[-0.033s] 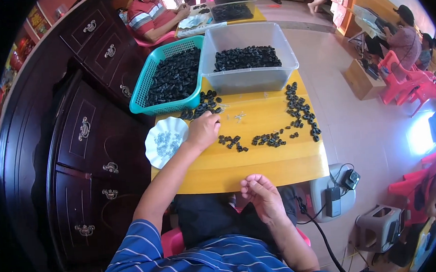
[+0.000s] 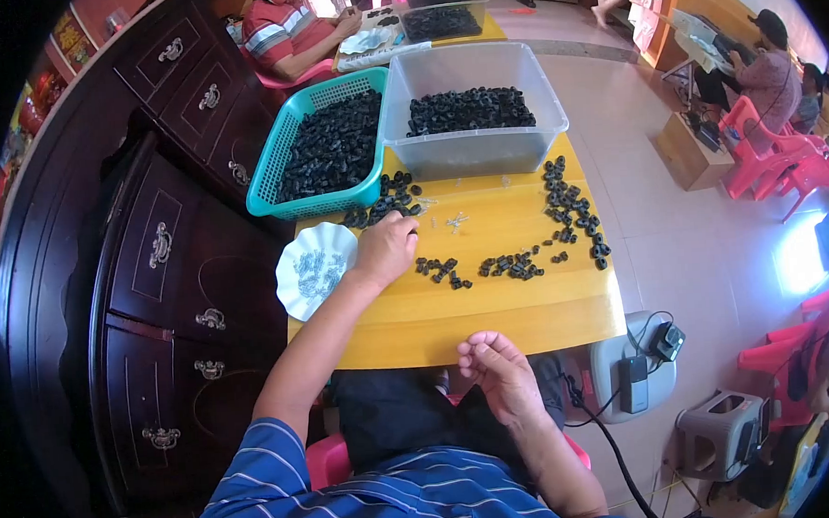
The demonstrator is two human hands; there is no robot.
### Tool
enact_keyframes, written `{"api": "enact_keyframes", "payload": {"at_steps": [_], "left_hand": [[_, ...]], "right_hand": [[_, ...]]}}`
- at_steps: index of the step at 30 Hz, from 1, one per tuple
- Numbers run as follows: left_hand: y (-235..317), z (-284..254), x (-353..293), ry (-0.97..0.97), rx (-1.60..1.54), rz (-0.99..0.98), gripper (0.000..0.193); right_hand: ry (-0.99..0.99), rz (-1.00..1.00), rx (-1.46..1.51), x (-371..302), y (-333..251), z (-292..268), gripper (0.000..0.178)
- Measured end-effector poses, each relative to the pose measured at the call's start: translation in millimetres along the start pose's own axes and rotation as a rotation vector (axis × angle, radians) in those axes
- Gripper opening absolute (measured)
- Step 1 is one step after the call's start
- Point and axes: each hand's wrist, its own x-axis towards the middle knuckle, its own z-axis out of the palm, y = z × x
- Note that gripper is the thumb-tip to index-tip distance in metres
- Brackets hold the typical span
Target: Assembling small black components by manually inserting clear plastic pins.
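My left hand reaches over the yellow table, fingers bent together beside a heap of small black parts. Whatever its fingertips hold, if anything, is hidden. Just right of it lie a few tiny pale pins. At the table's front edge my right hand is curled, thumb against fingers; anything between them is too small to make out. A white scalloped dish of small metallic-looking pieces sits by my left wrist. Small black pieces lie in loose clusters across the table's middle.
Behind the heap stand a teal basket and a clear plastic bin, both holding black parts. More black parts line the table's right side. Dark drawers flank the left; a grey stool with devices stands right.
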Motion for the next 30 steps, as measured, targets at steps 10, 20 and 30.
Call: {"api": "enact_keyframes", "payload": {"at_steps": [10, 20, 30], "left_hand": [[-7.7, -5.6, 11.7, 0.046, -0.074, -0.022, 0.013], [13.5, 7.4, 33.7, -0.068, 0.101, -0.001, 0.015], [17.3, 12.5, 30.5, -0.031, 0.066, 0.048, 0.011]], "right_hand": [[0.007, 0.005, 0.003, 0.0, -0.6, 0.8, 0.012], [0.013, -0.005, 0.001, 0.1, -1.6, -2.8, 0.012], [0.020, 0.000, -0.012, 0.7, -0.3, -2.5, 0.012]]}}
